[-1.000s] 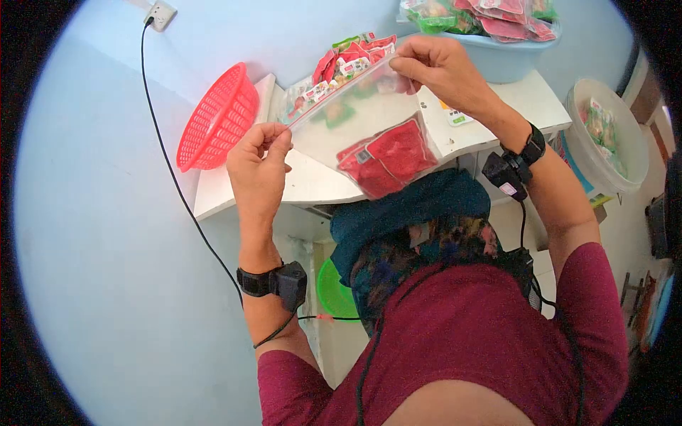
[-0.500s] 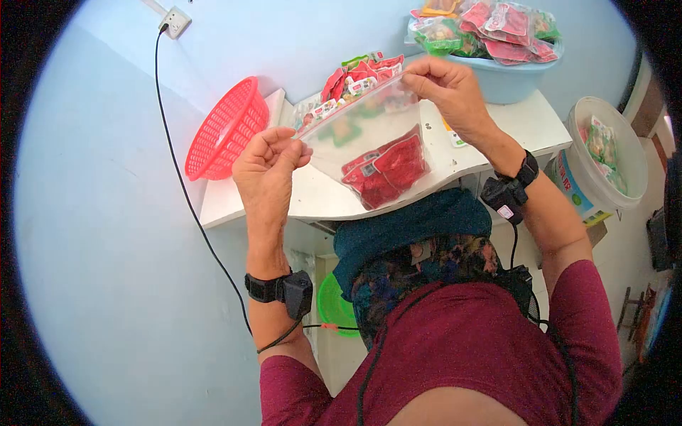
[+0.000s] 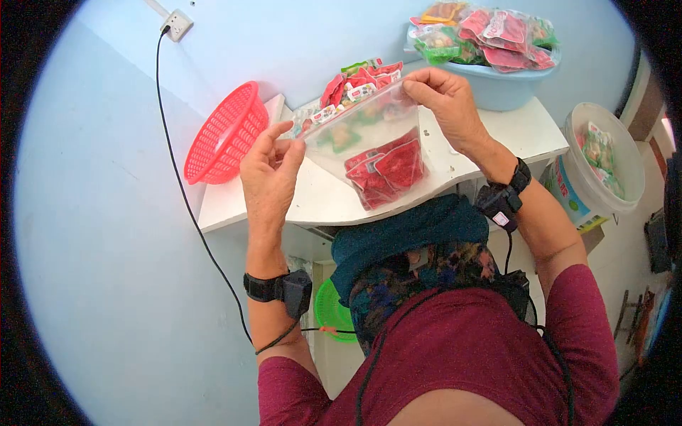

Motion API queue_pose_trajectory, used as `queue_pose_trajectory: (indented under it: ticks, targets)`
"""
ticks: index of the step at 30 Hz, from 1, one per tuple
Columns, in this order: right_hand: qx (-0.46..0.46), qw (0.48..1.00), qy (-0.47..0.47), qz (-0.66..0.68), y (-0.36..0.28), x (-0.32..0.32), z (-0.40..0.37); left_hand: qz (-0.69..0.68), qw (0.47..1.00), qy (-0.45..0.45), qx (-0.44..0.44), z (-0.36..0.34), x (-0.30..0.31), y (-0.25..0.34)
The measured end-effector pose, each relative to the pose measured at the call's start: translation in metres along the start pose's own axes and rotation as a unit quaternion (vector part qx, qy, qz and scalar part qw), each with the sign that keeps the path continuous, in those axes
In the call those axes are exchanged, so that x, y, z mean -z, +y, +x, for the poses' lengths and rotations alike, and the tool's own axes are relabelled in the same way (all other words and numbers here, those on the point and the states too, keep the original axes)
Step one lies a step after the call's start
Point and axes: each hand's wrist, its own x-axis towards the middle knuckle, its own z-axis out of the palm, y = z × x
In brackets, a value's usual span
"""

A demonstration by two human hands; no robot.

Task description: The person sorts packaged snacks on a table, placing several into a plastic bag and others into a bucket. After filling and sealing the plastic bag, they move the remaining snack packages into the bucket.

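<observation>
A clear zip bag (image 3: 330,153) hangs tilted between my hands, its top strip stretched from one hand to the other. Small red packets (image 3: 387,170) lie at the bottom of it. My left hand (image 3: 270,167) is closed at the bag's left top corner, thumb against it and index finger raised. The right top corner is pinched between the thumb and fingers of my right hand (image 3: 449,106). Behind the bag, a pile of red and green packets (image 3: 362,78) is partly hidden.
A white table (image 3: 526,131) stands against the wall. On it are a tilted red plastic basket (image 3: 227,135) and a light blue basin (image 3: 504,85) heaped with packets. A white bucket (image 3: 625,142) with packets stands at right, and a green basin (image 3: 330,312) below. A black cable (image 3: 181,153) runs down the wall.
My right hand has come down slightly with its bag corner. The left index finger has lifted away from the thumb. The bag is still stretched between both hands.
</observation>
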Motion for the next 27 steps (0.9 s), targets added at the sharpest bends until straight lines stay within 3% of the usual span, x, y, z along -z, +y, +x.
queue_pose_trajectory:
  ticks: [4, 7, 13, 16, 19, 27]
  targets:
    - [0.014, 1.0, -0.013, -0.001, 0.0, 0.001, -0.001, 0.151, 0.979, 0.003, -0.14, 0.01, -0.004, 0.013]
    - [0.022, 1.0, -0.02, -0.006, -0.001, 0.001, -0.002, 0.203, 0.964, -0.041, -0.165, 0.017, -0.02, 0.036]
    - [0.017, 1.0, -0.025, -0.007, -0.008, 0.002, -0.005, 0.193, 0.955, -0.133, -0.185, 0.032, -0.057, 0.048]
    - [0.014, 0.999, -0.03, -0.009, -0.013, 0.005, -0.006, 0.218, 0.943, -0.122, -0.218, 0.038, -0.064, 0.046]
    - [0.016, 0.999, -0.031, -0.015, -0.012, 0.008, -0.007, 0.214, 0.953, -0.127, -0.174, 0.039, -0.066, 0.048]
    - [-0.013, 0.999, -0.041, -0.003, -0.022, -0.001, -0.009, 0.212, 0.947, -0.114, -0.214, 0.035, -0.067, 0.047]
